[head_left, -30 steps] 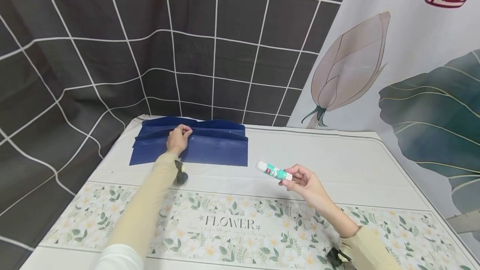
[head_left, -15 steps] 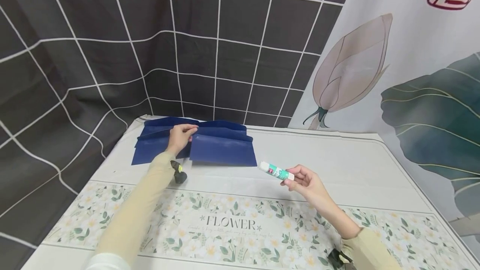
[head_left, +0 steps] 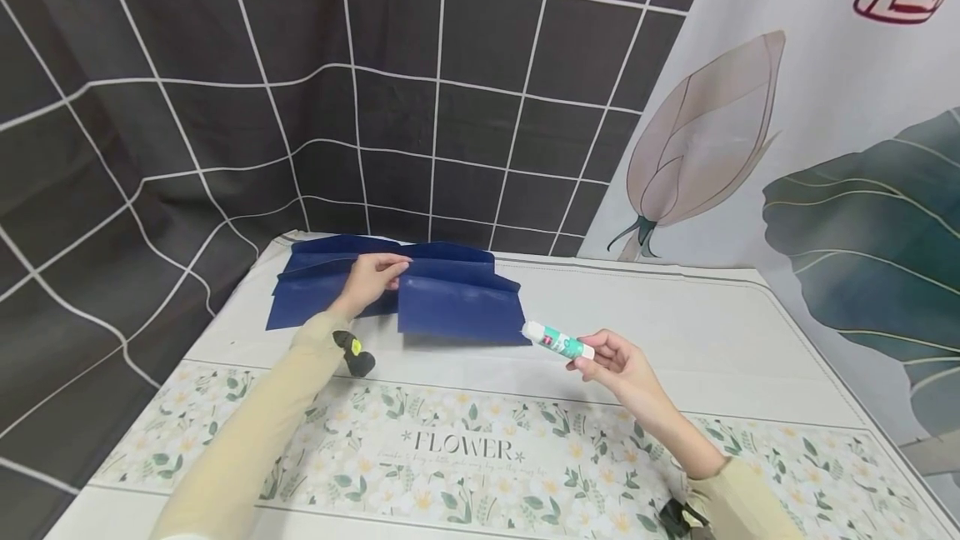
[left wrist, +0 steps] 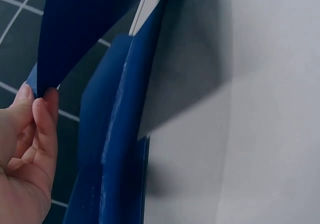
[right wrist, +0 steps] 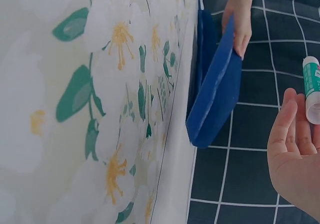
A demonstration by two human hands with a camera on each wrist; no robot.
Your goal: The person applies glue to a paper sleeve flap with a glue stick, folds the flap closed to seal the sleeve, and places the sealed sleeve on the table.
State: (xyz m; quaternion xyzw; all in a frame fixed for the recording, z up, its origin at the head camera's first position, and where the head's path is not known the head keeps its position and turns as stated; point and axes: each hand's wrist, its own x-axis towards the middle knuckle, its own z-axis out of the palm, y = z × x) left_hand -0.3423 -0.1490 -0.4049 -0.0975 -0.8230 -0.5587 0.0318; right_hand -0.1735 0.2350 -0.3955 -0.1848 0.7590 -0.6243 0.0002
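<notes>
A dark blue envelope (head_left: 461, 307) with its flap raised is pinched by my left hand (head_left: 369, 280) at its upper left corner. It hangs lifted off the table, and its shadow falls on the white cloth in the left wrist view, where the thumb and fingertips (left wrist: 46, 119) hold the corner. Behind and to the left lie several more blue envelopes (head_left: 300, 302), overlapping with flaps up. My right hand (head_left: 622, 369) holds a white and green glue stick (head_left: 558, 342) by one end, above the table; in the right wrist view the glue stick (right wrist: 311, 78) is partly cut off.
A white tablecloth (head_left: 637, 307) with a floral band and the word FLOWER covers the table. Behind it hangs a dark curtain (head_left: 472, 123) with a white grid. To the right is a pale curtain (head_left: 675, 232) with a flower and leaf print.
My left hand has drawn one envelope away from the others, to the right and toward me. My right hand with the glue stick has hardly moved.
</notes>
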